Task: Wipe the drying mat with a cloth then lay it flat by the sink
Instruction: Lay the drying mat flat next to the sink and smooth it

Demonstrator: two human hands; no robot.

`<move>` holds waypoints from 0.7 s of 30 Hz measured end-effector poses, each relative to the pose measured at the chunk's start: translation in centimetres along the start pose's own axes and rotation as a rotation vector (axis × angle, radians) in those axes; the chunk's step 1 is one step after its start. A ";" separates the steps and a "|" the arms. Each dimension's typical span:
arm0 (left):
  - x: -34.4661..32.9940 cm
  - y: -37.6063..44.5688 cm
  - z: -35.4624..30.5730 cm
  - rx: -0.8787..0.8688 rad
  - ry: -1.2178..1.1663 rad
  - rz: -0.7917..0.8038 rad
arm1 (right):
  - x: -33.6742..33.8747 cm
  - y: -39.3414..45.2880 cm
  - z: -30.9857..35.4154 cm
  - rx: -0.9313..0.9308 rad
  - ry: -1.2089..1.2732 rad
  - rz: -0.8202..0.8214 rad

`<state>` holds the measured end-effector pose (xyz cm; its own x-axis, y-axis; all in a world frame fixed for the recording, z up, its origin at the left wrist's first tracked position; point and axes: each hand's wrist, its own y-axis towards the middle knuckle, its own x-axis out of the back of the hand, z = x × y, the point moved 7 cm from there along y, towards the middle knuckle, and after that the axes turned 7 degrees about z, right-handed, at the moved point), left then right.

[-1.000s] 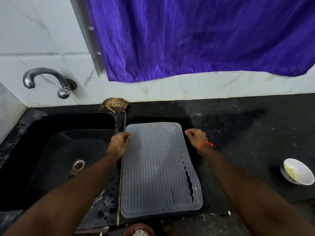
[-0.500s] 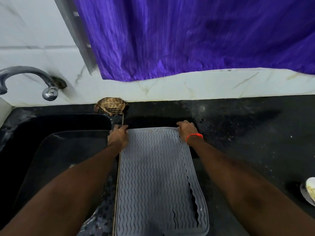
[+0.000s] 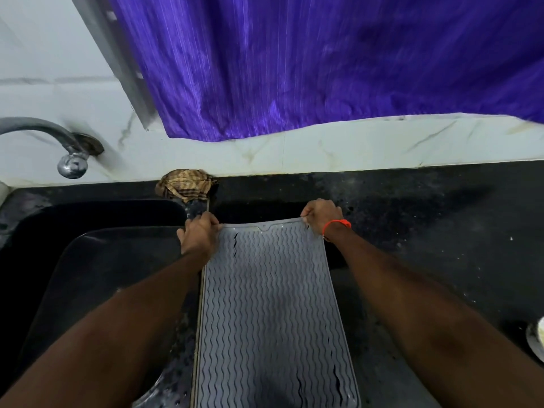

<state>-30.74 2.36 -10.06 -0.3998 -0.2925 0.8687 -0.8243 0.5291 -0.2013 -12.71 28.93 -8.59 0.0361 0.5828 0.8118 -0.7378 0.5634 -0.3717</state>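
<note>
A grey drying mat (image 3: 273, 313) with a wavy ribbed pattern lies lengthwise on the black counter, just right of the sink. My left hand (image 3: 199, 234) grips its far left corner, and my right hand (image 3: 322, 215), with a red thread on the wrist, grips its far right corner. The far edge looks slightly raised and stretched between the hands. A crumpled brown checked cloth (image 3: 186, 184) sits against the wall behind the sink's corner, apart from both hands.
A black sink (image 3: 97, 248) fills the left side, with a metal tap (image 3: 56, 142) above it on the white tiled wall. A purple curtain (image 3: 323, 63) hangs over the counter. A white bowl (image 3: 537, 338) sits at the right edge of the black counter (image 3: 441, 225).
Both hands have moved from beside the mat's far corners onto them and now grip them. The far edge has lifted slightly, and the camera has moved closer.
</note>
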 end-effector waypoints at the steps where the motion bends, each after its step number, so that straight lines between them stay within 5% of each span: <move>1: 0.0 -0.2 0.0 0.001 -0.011 -0.018 | 0.1 0.0 0.1 0.013 -0.017 -0.004; 21: -0.1 -2.2 -0.7 0.064 -0.007 -0.161 | -0.5 -1.3 -0.2 0.127 -0.099 -0.279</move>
<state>-28.59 1.77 -9.36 -0.2628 -0.3754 0.8888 -0.9017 0.4234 -0.0878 -11.66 28.02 -8.65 0.1880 0.3526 0.9167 -0.7869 0.6126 -0.0743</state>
